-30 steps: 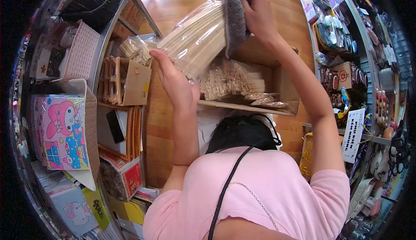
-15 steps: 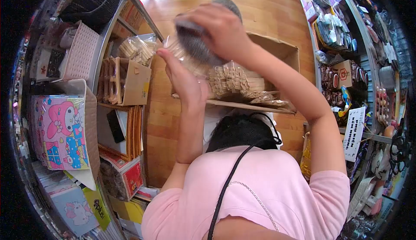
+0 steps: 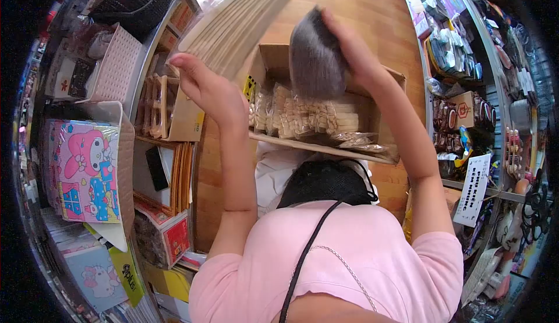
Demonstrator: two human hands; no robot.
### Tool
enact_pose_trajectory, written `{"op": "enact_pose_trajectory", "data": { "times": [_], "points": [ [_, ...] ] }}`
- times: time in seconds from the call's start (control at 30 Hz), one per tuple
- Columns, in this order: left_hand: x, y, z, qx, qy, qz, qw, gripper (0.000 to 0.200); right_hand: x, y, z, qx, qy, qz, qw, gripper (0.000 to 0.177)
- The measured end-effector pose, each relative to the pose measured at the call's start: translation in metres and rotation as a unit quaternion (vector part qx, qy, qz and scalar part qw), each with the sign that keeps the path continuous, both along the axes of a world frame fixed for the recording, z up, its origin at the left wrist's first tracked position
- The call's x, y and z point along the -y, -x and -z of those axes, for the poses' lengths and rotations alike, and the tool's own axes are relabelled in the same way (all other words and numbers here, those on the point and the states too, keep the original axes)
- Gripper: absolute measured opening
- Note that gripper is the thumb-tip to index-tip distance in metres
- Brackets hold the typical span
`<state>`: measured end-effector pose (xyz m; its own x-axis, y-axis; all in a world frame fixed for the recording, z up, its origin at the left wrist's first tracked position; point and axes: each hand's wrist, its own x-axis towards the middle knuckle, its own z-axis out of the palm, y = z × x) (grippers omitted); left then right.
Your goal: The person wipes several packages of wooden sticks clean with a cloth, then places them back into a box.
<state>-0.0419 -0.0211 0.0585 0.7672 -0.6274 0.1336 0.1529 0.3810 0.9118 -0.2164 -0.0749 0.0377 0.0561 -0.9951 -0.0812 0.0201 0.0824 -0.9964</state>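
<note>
My left hand (image 3: 212, 94) grips a clear plastic pack of flat wooden sticks (image 3: 240, 23), holding it up and tilted, fanned toward the top of the view. In my right hand (image 3: 359, 55) is a grey brush (image 3: 318, 61) with dense bristles, blurred a little by motion; its handle is hidden by the fingers. The brush is apart from the pack, above an open cardboard box (image 3: 393, 104). Inside the box stand several bagged bundles of small wooden sticks (image 3: 317, 116), with flatter bags (image 3: 361, 140) lying near the front edge.
Shelving on the left carries a pink perforated basket (image 3: 118, 66), a black basket (image 3: 137, 0), cartoon-covered books (image 3: 90, 171) and wooden frames (image 3: 182, 177). Packed goods (image 3: 454, 49) fill the right-hand rack. A wooden floor (image 3: 361, 8) runs between them.
The brush was pressed over the pack and has moved right and away from it. My left hand has raised the pack up and to the left, showing more of it.
</note>
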Motion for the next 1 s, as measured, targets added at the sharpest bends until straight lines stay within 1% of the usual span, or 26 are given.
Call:
{"op": "enact_pose_trajectory", "data": {
  "times": [0.03, 0.07, 0.1, 0.13, 0.17, 0.2, 0.23, 0.27, 0.3, 0.33, 0.37, 0.43, 0.5, 0.53, 0.57, 0.63, 0.67, 0.73, 0.77, 0.8, 0.83, 0.87, 0.9, 0.93, 0.97, 1.0],
  "points": [
    [0.001, -0.003, 0.005, 0.000, 0.000, 0.000, 1.000, 0.064, -0.006, -0.005, -0.001, 0.099, -0.111, -0.045, 0.988, 0.066],
    [0.002, -0.006, 0.012, 0.143, 0.107, 0.040, 0.983, 0.056, -0.007, -0.003, 0.001, 0.100, -0.111, -0.045, 0.988, 0.066],
    [0.002, -0.009, 0.016, 0.282, 0.210, 0.078, 0.933, 0.049, -0.008, 0.000, 0.003, 0.181, -0.138, -0.166, 0.959, 0.069],
    [0.003, -0.010, 0.018, 0.282, 0.209, 0.078, 0.933, 0.049, -0.009, 0.001, 0.004, 0.258, -0.163, -0.285, 0.909, 0.072],
    [0.003, -0.010, 0.016, 0.418, 0.240, 0.130, 0.867, 0.039, -0.010, 0.001, 0.002, 0.258, -0.163, -0.285, 0.909, 0.072],
    [0.002, -0.010, 0.016, 0.543, 0.263, 0.178, 0.777, 0.031, -0.012, 0.000, -0.003, 0.312, -0.168, -0.234, 0.905, 0.075],
    [0.000, -0.010, 0.016, 0.542, 0.263, 0.178, 0.778, 0.031, -0.013, 0.000, -0.006, 0.364, -0.173, -0.181, 0.897, 0.078],
    [-0.002, -0.009, 0.016, 0.622, 0.247, 0.189, 0.719, 0.030, -0.011, 0.006, -0.006, 0.386, -0.181, -0.201, 0.882, 0.080],
    [-0.006, -0.010, 0.017, 0.695, 0.227, 0.200, 0.652, 0.033, -0.010, 0.011, -0.004, 0.386, -0.182, -0.201, 0.882, 0.080],
    [-0.011, -0.011, 0.019, 0.705, 0.194, 0.222, 0.645, 0.039, -0.009, 0.014, -0.002, 0.389, -0.195, -0.201, 0.878, 0.080],
    [-0.014, -0.012, 0.019, 0.705, 0.193, 0.223, 0.645, 0.039, -0.009, 0.016, -0.001, 0.391, -0.210, -0.202, 0.873, 0.080],
    [-0.017, -0.017, 0.019, 0.736, 0.163, 0.212, 0.622, 0.042, -0.011, 0.018, -0.004, 0.386, -0.210, -0.198, 0.876, 0.076],
    [-0.018, -0.023, 0.024, 0.749, 0.147, 0.203, 0.614, 0.045, -0.013, 0.019, -0.010, 0.264, -0.197, -0.133, 0.935, 0.072],
    [-0.018, -0.025, 0.025, 0.760, 0.135, 0.192, 0.605, 0.048, -0.012, 0.016, -0.008, 0.199, -0.169, -0.068, 0.963, 0.060],
    [-0.019, -0.028, 0.024, 0.760, 0.134, 0.192, 0.606, 0.048, -0.010, 0.017, -0.003, 0.198, -0.169, -0.069, 0.963, 0.060],
    [-0.022, -0.031, 0.023, 0.738, 0.052, 0.171, 0.650, 0.046, -0.003, 0.021, 0.007, 0.185, -0.167, -0.067, 0.966, 0.054],
    [-0.022, -0.030, 0.025, 0.738, 0.051, 0.170, 0.651, 0.046, -0.009, 0.016, 0.001, 0.198, -0.147, -0.039, 0.968, 0.052],
    [-0.023, -0.026, 0.036, 0.576, 0.062, 0.114, 0.807, 0.043, -0.013, 0.014, -0.001, 0.231, -0.130, -0.012, 0.964, 0.051],
    [-0.027, -0.022, 0.043, 0.578, 0.062, 0.114, 0.805, 0.043, -0.013, 0.013, -0.002, 0.261, -0.113, 0.017, 0.958, 0.051],
    [-0.034, -0.016, 0.051, 0.440, 0.045, 0.149, 0.885, 0.038, -0.012, 0.013, 0.000, 0.261, -0.090, 0.026, 0.961, 0.051],
    [-0.039, -0.008, 0.055, 0.289, 0.026, 0.179, 0.940, 0.037, -0.014, 0.010, 0.000, 0.262, -0.091, 0.027, 0.960, 0.051],
    [-0.042, 0.003, 0.052, 0.290, 0.025, 0.179, 0.940, 0.037, -0.018, 0.004, -0.002, 0.293, -0.082, 0.026, 0.952, 0.052],
    [-0.044, 0.016, 0.046, 0.238, 0.002, 0.247, 0.939, 0.037, -0.024, 0.001, -0.004, 0.323, -0.073, 0.026, 0.943, 0.053],
    [-0.047, 0.026, 0.044, 0.184, -0.022, 0.312, 0.932, 0.038, -0.029, 0.001, -0.004, 0.351, -0.089, -0.027, 0.932, 0.053],
    [-0.046, 0.033, 0.044, 0.185, -0.024, 0.311, 0.932, 0.038, -0.029, -0.001, 0.001, 0.353, -0.090, -0.028, 0.931, 0.053],
    [-0.044, 0.038, 0.044, 0.182, -0.041, 0.354, 0.917, 0.039, -0.030, -0.005, 0.010, 0.369, -0.078, -0.037, 0.925, 0.051]
  ]
}}
